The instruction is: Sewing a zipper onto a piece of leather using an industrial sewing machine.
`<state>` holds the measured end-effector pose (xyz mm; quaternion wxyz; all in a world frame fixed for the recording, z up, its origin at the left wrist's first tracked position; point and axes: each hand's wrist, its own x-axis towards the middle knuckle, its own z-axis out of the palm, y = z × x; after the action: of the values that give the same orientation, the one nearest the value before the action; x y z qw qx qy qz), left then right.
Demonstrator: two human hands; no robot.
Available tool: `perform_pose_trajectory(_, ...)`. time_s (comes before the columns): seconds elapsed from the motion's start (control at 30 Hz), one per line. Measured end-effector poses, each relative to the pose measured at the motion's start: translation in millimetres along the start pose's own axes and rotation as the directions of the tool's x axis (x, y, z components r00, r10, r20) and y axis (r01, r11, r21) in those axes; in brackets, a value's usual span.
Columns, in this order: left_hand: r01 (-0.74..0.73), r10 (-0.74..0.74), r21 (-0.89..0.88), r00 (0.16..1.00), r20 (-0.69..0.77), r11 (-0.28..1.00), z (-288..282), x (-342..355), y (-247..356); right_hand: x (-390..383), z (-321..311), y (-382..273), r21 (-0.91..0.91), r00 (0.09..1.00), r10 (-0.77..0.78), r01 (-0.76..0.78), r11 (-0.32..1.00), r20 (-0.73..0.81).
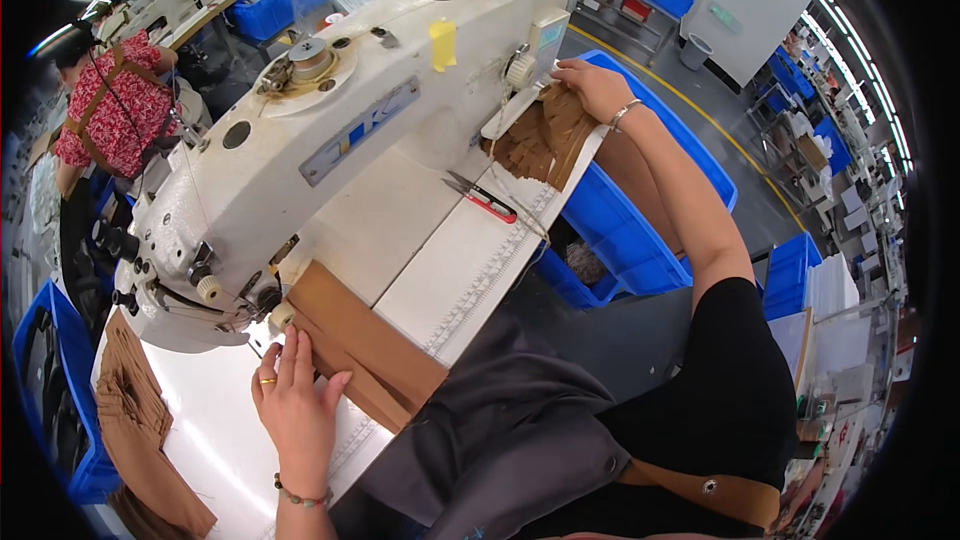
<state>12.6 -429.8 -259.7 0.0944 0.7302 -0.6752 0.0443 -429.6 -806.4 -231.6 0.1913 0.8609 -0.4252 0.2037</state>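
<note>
We had the left hand point(300, 410) laid flat at the left edge of the brown fabric panel point(375, 330), fingertips just beside the needle area of the industrial sewing machine point(400, 80); fingers together, thumb spread off them, nothing pinched. Panel lay right of those fingers, a narrower strip point(368, 392) along it by the thumb. Right hand point(598, 92) was well apart, fingers reaching over the stack of brown fabric pieces point(545, 135); thumb hidden, so we couldn't tell if they pinched anything. Red-handled thread snips point(490, 205) lay between the two sets of fingers, gathered brown cloth point(130, 400) left of the left ones. Our read: steadying the panel at the needle while reaching for another piece. Next move called for a clean single-piece pick by the right fingers, left ones keeping the panel aligned, clear of the needle.
</note>
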Motion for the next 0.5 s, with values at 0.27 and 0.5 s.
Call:
perform_pose_trajectory(0.27,-0.015,0.015,-0.008,0.999,-0.038,1.0,3.8,0.7,4.2,-0.4,-3.2,25.6,0.195,0.988,0.101,-0.122,0.973,0.116)
perform_pose_trajectory(0.5,0.025,-0.024,0.003,0.999,-0.044,1.0,-1.1,-5.5,-0.6,10.2,-98.8,-68.6,0.475,0.999,0.032,-0.011,0.88,-0.036)
